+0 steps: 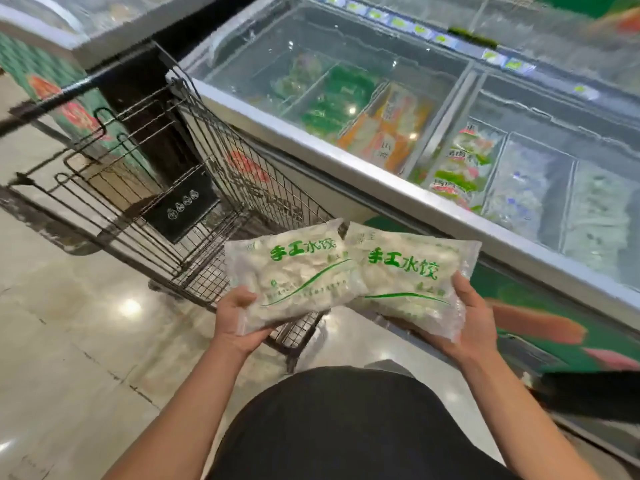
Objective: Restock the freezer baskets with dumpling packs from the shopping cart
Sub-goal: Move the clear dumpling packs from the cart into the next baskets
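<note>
Two dumpling packs sit side by side, the left pack gripped in my left hand, the right pack in my right hand, nearer the freezer lying ahead-right.

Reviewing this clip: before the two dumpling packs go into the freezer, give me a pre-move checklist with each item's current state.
1. Left hand has a hold on the left dumpling pack: ok, fingers under it, thumb on its top edge.
2. Right hand has a hold on the right dumpling pack: ok, gripped at its right end.
3. Packs intact: ok as far as visible, no tear seen.
4. Freezer lid open above the target basket: cannot tell, glare and blur hide whether the glass is slid aside.
5. Room in a basket of matching packs: cannot tell, the contents are too blurred.
6. Shopping cart out of the path to the freezer: ok, it stands left of the hands.
</note>
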